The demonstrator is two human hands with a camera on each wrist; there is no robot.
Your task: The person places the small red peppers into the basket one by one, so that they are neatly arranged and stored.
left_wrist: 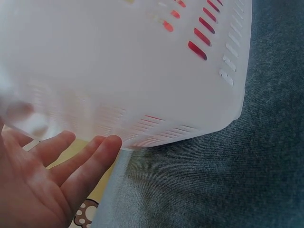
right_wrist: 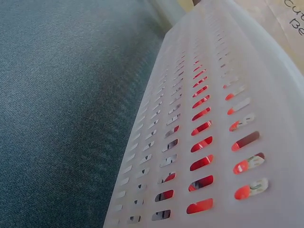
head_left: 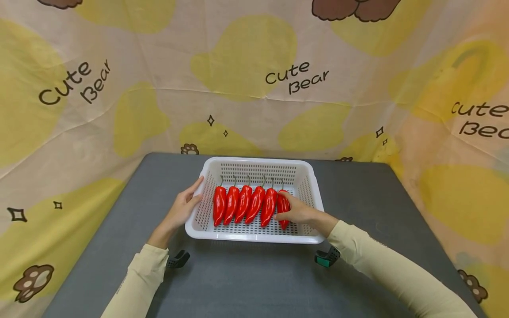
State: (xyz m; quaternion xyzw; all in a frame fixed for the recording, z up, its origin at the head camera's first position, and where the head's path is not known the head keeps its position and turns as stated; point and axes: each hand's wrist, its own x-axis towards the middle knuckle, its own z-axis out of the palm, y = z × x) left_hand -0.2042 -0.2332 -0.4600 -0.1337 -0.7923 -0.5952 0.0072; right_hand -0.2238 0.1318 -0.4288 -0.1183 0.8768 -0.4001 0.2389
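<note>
A white slotted plastic basket stands on the grey table, with several red peppers in a row inside, green stems toward the far side. My left hand rests against the basket's left end; in the left wrist view its fairly straight fingers touch the outer wall. Inside the basket my right hand holds the rightmost red pepper between thumb and fingers, partly covering it. The right wrist view shows the basket wall with red through its slots; my right hand is hidden there.
The grey table extends around the basket. Behind and beside it hangs a yellow and beige cloth printed with "Cute Bear". A dark wrist-worn device sits below the left wrist, another dark device below the right.
</note>
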